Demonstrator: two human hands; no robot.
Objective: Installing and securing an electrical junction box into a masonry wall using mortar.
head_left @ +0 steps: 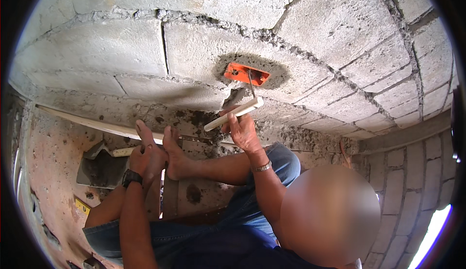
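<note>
My right hand (242,132), with a metal-banded watch at its wrist, closes on a hand tool (234,115) with a straight cream handle. A thin metal shank runs up from the handle's far end to the orange electrical box (236,73) set in the block wall. Whatever lies at the shank's tip is too small to make out. Rough damp-looking mortar rings the box. My left hand (141,159), below it a black watch, lies against my left foot (154,155), fingers loosely laid and partly lost against the skin. No object shows in it.
Left of my feet sits a grey mortar tray (90,178) with dark mix and a cream handle (123,151) at its edge. A yellow strip-like tool (82,206) lies below it. The grey block wall (204,45) curves across the top; bits of mortar litter its foot.
</note>
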